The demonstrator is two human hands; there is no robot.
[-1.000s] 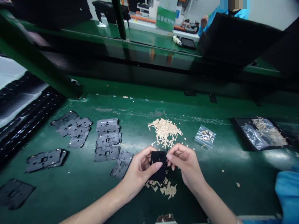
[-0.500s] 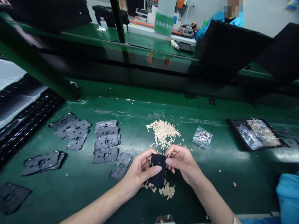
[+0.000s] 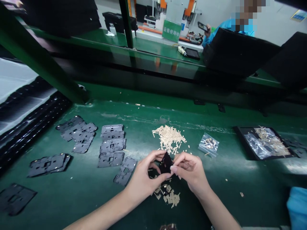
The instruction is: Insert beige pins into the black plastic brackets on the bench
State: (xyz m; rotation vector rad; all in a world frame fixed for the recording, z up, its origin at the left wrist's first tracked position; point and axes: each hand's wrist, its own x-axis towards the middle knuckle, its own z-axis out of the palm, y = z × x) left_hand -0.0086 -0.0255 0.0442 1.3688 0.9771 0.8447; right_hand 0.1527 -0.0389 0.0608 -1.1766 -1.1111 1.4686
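My left hand grips a small black plate by its edges, fingers behind and thumb at the lower edge. The plate is tilted upright above the green table. My right hand is closed at the plate's right edge, thumb and fingertips pinched; whatever it pinches is too small to make out. A heap of small beige strips lies just beyond my hands. Below the plate, a smaller group of beige pieces is scattered on the table.
Grey-black plates lie in stacks at the left. To the right are a clear bag and a black tray holding bags and strips. A person's hand holds a dark object across the bench. Blue fabric shows at the right edge.
The black plate has been turned from facing me to a steep tilt. My right hand stays at its edge. Across the bench, a person's hand with a dark object has come into view.
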